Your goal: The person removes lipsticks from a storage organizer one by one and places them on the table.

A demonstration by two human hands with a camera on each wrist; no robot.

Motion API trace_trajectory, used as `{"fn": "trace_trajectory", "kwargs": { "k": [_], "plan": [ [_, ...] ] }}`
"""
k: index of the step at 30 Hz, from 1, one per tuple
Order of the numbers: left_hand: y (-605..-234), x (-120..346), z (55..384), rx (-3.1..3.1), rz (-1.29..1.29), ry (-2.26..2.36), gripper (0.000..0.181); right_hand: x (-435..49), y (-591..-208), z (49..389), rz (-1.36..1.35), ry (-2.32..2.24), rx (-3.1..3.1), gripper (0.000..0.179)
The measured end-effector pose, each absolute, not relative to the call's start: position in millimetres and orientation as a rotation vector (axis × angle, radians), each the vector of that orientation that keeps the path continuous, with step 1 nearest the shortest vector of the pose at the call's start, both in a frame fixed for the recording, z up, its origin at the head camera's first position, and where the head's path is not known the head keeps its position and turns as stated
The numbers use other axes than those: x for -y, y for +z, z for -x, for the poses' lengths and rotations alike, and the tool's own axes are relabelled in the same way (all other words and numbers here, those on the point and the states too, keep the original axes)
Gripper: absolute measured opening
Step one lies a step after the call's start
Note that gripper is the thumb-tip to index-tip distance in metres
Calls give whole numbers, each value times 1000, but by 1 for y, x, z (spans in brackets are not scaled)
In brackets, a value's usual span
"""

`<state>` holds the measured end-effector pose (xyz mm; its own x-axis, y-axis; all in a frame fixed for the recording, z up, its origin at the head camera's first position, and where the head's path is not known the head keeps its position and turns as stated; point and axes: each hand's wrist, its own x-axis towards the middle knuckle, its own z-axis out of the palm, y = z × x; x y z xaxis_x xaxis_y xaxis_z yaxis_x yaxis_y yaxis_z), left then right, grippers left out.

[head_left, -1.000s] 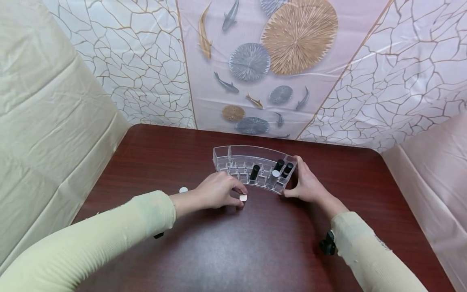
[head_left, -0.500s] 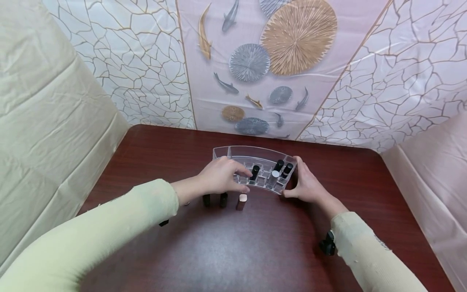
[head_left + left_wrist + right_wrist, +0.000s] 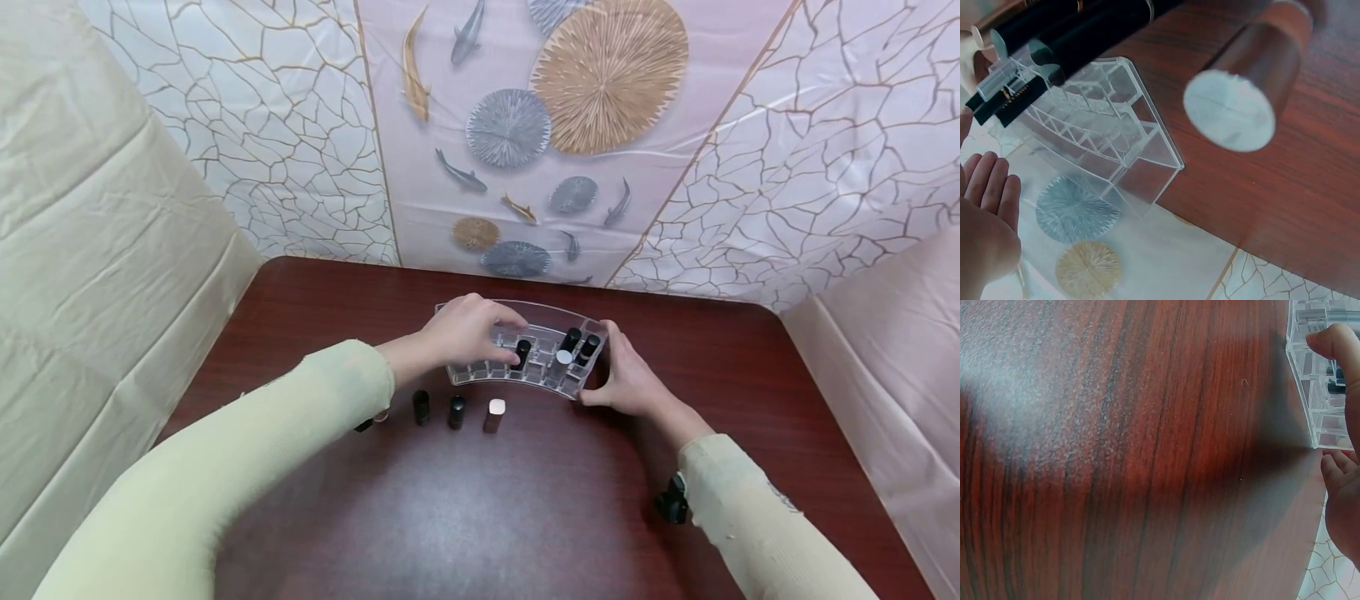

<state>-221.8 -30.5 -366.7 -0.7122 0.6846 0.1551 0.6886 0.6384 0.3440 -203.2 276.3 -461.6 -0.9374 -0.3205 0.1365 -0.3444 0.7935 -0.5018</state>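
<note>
A curved clear acrylic lipstick organizer stands on the table, several tubes in its right half. My right hand grips its right end, thumb at the front corner and fingers behind. Over its left half is my left hand, thumb and index finger apart around a black lipstick tube in a slot; no firm hold shows. In the left wrist view the left hand has loosely bent fingers. In front of the organizer stand a pale-topped lipstick and two black tubes.
Another tube is mostly hidden beneath the left wrist. In the organizer's right part stand a white-topped tube and two black-capped tubes. The dark red table meets a patterned wall cloth behind.
My left hand has let go of the pale-topped lipstick, which stays upright on the table. It has moved back over the organizer to the black tube. The right hand keeps its place.
</note>
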Motion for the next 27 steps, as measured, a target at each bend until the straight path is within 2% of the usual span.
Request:
{"fn": "trace_trajectory", "kwargs": {
  "k": [16, 27],
  "plan": [
    [-381, 15, 243, 2936, 1236, -566, 48, -276, -462, 202, -542, 834, 2938, 116],
    [-390, 11, 245, 2937, 1256, -601, 34, -277, -464, 203, -529, 826, 2940, 117]
  ]
}}
